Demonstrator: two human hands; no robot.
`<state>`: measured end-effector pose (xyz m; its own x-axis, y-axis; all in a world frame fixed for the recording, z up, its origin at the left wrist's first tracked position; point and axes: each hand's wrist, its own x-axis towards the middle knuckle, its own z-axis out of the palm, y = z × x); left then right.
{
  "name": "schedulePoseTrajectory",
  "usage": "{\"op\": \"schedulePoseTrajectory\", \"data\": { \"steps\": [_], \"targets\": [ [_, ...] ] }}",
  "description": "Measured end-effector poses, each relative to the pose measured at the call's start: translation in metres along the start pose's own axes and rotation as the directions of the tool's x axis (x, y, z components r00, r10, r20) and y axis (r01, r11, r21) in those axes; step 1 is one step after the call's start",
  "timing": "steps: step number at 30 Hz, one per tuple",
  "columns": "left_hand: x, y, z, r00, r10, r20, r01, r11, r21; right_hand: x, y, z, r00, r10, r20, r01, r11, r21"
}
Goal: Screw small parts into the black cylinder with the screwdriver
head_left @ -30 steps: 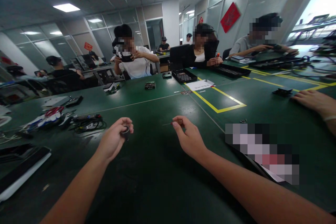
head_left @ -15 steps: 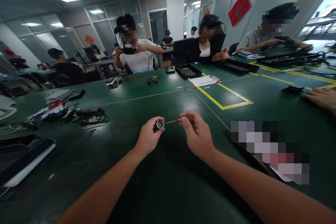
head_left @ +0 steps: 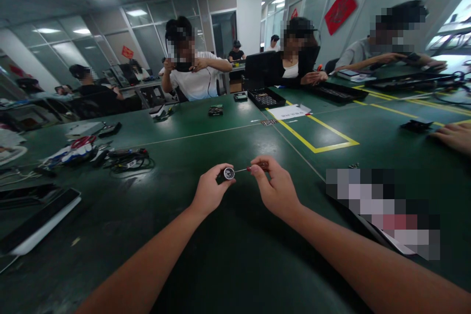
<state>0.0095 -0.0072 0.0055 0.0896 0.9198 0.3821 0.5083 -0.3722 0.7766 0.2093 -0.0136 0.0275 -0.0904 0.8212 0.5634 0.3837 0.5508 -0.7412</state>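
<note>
Between the thumb and fingers of my left hand (head_left: 211, 187) is a small round black part with a silver rim (head_left: 228, 173), its open end facing me. My right hand (head_left: 276, 184) is closed around the red handle of a thin screwdriver (head_left: 241, 170). The metal shaft points left and its tip meets the side of the round part. Whether the tip sits in a screw is too small to tell. Both hands are held above the green table (head_left: 235, 255).
Bundled cables (head_left: 128, 159) and a black-and-white device (head_left: 40, 221) lie left. A pixelated flat item (head_left: 382, 216) lies right, near another person's hand (head_left: 454, 136). Black trays (head_left: 267, 99) and a paper sheet (head_left: 290, 112) are farther off. Several people sit across the table.
The round part has turned slightly in my left hand and shifted a little right, closer to my right hand. Less of the screwdriver shaft shows between them. The whole view has shifted slightly.
</note>
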Motion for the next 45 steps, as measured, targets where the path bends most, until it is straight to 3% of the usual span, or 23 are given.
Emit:
{"op": "schedulePoseTrajectory", "data": {
  "steps": [8,16,21,27,37,45],
  "targets": [
    [-0.001,-0.009,0.002,0.995,0.102,0.008,-0.102,0.995,-0.012,-0.003,-0.004,-0.004,0.998,-0.02,0.057,0.021,0.999,-0.025],
    [-0.001,-0.007,0.004,0.998,0.058,0.008,-0.058,0.993,0.102,-0.007,-0.01,0.0,0.996,-0.091,0.006,0.091,0.988,-0.128],
    [-0.001,-0.012,0.003,0.996,0.086,0.004,-0.086,0.994,0.063,-0.006,-0.011,-0.002,0.984,-0.177,0.012,0.177,0.976,-0.125],
    [-0.002,-0.012,0.004,0.996,0.065,0.059,-0.068,0.996,0.049,-0.005,-0.01,-0.002,0.996,-0.05,0.074,0.063,0.979,-0.192],
    [-0.001,-0.021,0.004,0.998,0.059,0.004,-0.059,0.995,0.082,-0.006,-0.009,0.0,0.99,-0.11,0.09,0.125,0.974,-0.187],
    [-0.002,-0.017,0.003,0.997,0.079,0.026,-0.082,0.99,0.114,-0.005,-0.011,0.0,0.993,-0.002,0.121,0.031,0.969,-0.246]
  ]
}}
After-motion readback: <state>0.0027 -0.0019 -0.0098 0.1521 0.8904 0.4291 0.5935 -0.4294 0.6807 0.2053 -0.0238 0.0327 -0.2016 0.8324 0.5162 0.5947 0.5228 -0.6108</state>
